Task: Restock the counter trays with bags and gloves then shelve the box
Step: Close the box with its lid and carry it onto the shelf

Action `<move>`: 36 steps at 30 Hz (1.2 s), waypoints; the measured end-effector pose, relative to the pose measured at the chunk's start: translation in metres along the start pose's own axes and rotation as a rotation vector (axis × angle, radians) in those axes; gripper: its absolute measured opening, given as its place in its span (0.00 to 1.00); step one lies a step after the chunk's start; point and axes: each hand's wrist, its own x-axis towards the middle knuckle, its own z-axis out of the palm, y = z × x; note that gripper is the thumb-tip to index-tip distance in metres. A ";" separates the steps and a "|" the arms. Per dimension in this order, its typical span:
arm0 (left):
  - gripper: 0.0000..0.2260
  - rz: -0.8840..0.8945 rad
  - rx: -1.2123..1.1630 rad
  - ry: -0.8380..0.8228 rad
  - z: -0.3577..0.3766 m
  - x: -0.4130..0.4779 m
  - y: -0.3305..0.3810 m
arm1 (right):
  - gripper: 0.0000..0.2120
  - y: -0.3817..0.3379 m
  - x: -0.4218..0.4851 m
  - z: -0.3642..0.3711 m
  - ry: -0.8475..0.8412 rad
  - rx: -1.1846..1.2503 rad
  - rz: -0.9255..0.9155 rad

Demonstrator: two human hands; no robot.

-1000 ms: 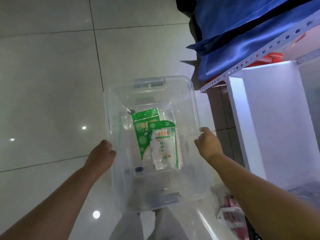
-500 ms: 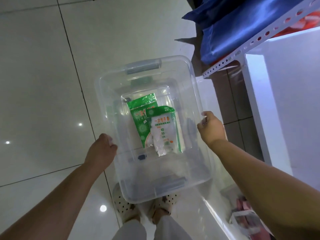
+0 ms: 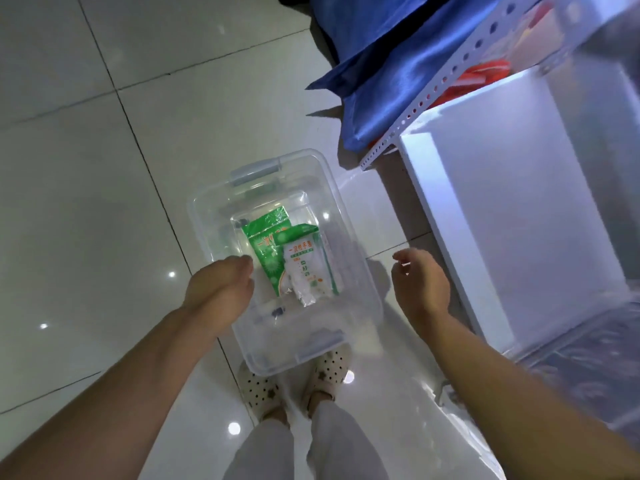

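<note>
A clear plastic box (image 3: 351,220) with grey handles rests on the white tiled floor just ahead of my feet. Two green and white packets of disposable gloves (image 3: 304,268) lie flat on its bottom, one overlapping the other. My left hand (image 3: 220,289) hovers over the box's left rim with loosely curled fingers and nothing in it. My right hand (image 3: 420,285) is to the right of the box, clear of the rim, fingers spread and empty.
A white shelf unit (image 3: 502,202) with a perforated metal rail (image 3: 450,81) stands on the right. Blue fabric (image 3: 391,64) is piled beside it. A clear bin (image 3: 588,358) sits low at the right. My shoes (image 3: 259,389) touch the box's near end.
The box has gone down from hand height to the floor. Both hands have let go of its side rims, and the right hand has moved away to the right.
</note>
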 end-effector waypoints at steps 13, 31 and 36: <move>0.10 0.449 0.214 -0.041 -0.086 -0.081 0.183 | 0.09 0.095 -0.132 -0.194 0.488 0.053 0.322; 0.10 0.666 0.323 -0.060 -0.153 -0.054 0.040 | 0.27 0.041 -0.133 -0.143 0.638 0.326 1.042; 0.11 0.713 0.386 -0.035 -0.178 -0.052 0.011 | 0.21 -0.030 -0.171 -0.093 0.701 0.294 0.872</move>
